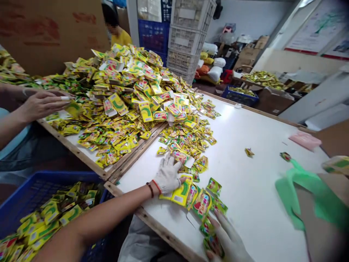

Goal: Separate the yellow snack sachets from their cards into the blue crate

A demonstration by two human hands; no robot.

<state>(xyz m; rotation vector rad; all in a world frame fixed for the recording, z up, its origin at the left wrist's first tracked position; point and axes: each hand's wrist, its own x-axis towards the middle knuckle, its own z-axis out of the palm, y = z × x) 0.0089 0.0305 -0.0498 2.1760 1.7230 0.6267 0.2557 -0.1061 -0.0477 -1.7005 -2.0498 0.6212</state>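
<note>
Your left hand (167, 176), in a white glove with the thumb tip bare, lay half-curled over a flat yellow box (182, 193) near the wooden edge (160, 233) of the white table (237, 138). The thumb rested on the box's upper edge; whether the fingers gripped it from beneath, I could not tell. Your right hand (229, 234), blurred and partly cut off at the bottom, had its fingers loosely bent and apart from the thumb, beside some small green packets (214, 186); I could not tell if it pinched any of them. Between your hands, a box with bright lettering (202, 204) lay among the packets.

The yellow box looked like thin card: light, fairly stiff along its edges, yet easy to crush across its broad face. Its narrow sides seemed the best place to take hold, with a gentle pinch of thumb and fingertips. The packets looked soft, puffy and shiny, probably slippery under glove fabric, so a crimped end seemed the surer hold.

Beyond your left hand, a heap of boxes and packets (144, 80) rose high, and a co-worker's hand (45, 103) was at its far left.
</note>
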